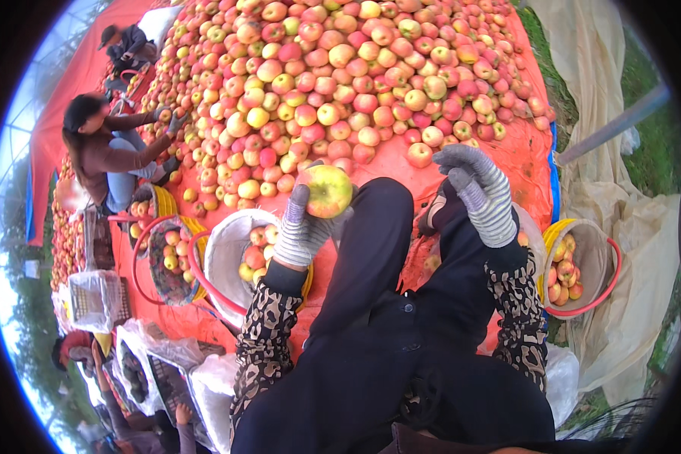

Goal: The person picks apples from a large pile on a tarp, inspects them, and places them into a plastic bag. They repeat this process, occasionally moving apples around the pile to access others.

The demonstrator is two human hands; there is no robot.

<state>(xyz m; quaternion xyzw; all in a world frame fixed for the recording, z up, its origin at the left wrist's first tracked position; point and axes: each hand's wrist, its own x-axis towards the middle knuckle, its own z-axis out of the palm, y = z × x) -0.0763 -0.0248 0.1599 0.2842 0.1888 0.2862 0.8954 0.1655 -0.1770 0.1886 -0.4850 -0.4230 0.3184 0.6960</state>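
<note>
In my left hand (303, 230), which wears a striped knit glove with grey fingertips, is a yellow-green apple (328, 192) with a reddish tinge. It is held above my bent left knee. My right hand (476, 187), in a matching glove, is raised over my right leg with nothing in it. Its thumb stands apart from the slightly bent fingers. A large heap of red and yellow apples (340, 85) covers the orange tarpaulin (476, 162) in front of me. By my left forearm stands a white-lined basket (224, 244) with apples inside.
More handled baskets of apples stand at left (170, 255) and right (596, 261). Plastic-lined crates (93, 301) are at lower left. One person (119, 150) handles apples at the heap's left; others are farther off. A metal pole (613, 125) slants in from the right.
</note>
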